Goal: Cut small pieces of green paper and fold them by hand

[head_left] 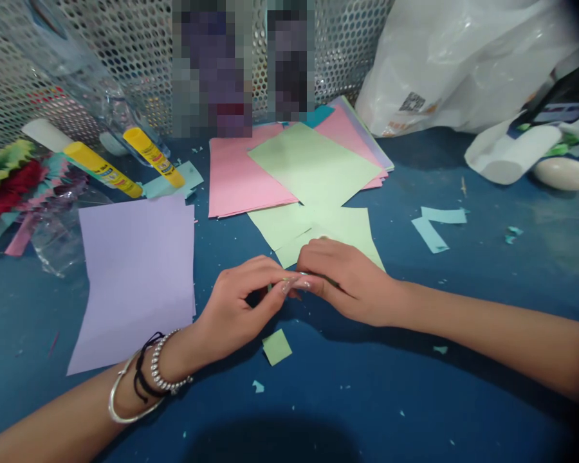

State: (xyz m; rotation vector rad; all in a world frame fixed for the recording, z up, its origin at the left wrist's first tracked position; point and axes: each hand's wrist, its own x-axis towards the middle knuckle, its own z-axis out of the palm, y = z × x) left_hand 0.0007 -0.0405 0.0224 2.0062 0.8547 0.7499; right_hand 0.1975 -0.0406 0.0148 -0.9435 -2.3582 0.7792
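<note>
1. Closest to the camera, at the lower left, a bare left forearm (62,415) wears a smooth silver bangle (111,405), a black cord bracelet (139,379) and a silver bead bracelet (155,366).
2. Above it, left of centre, lie flat lilac paper sheets (135,289); two yellow glue sticks with white caps (109,172) rest beyond them, at the upper left.
3. Near the centre, the person's left hand (244,299) has its thumb and index finger pinched together at the tips.
4. Between the touching fingertips of both hands, at mid-frame, sits what appears to be a small green paper piece (285,279), mostly hidden; its shape cannot be told. It should be very light, thin and soft, quick to crease or tear, so a gentle fingertip pinch at its edges suits it best.
5. Just below the hands lies a small flat green paper square (276,347); larger pale green paper sheets (313,164) spread above them.
6. Right of centre, the right hand (350,280) is curled, thumb meeting the left fingertips and seemingly gripping the same piece; its other fingertips are hidden.
7. Farther right, two light-blue paper strips (430,235) lie on the dark blue tabletop (502,283).
</note>
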